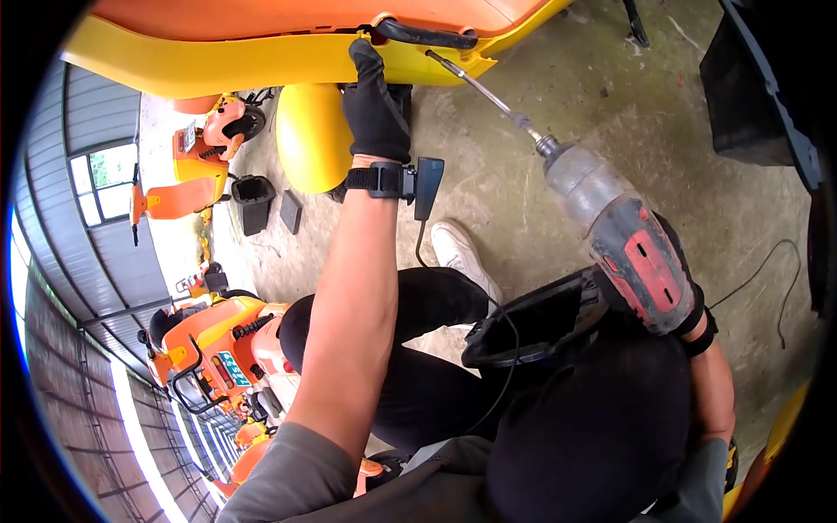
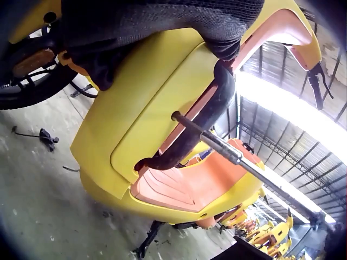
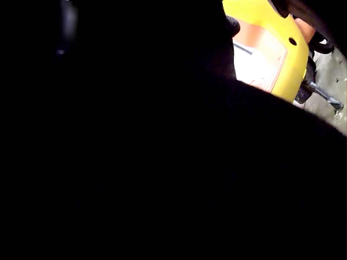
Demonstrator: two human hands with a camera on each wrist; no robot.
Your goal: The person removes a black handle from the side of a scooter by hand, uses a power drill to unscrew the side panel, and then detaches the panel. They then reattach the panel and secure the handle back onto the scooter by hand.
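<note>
My right hand, mostly behind the tool, grips a red-and-grey power drill by my right knee. A long metal bit runs from its chuck toward the scooter; in the left wrist view the bit's tip meets a hole in the yellow body panel. Black-gloved, my left hand holds the same panel, its thumb at the edge near a curved black bar and its fingers over the other side. The right wrist view is mostly black, with part of a yellow scooter body at the upper right.
A black open bin lies between my legs. Another dark box stands at the right. More orange-and-yellow scooters line the left side, near a small black bin. A thin cable lies on the concrete floor.
</note>
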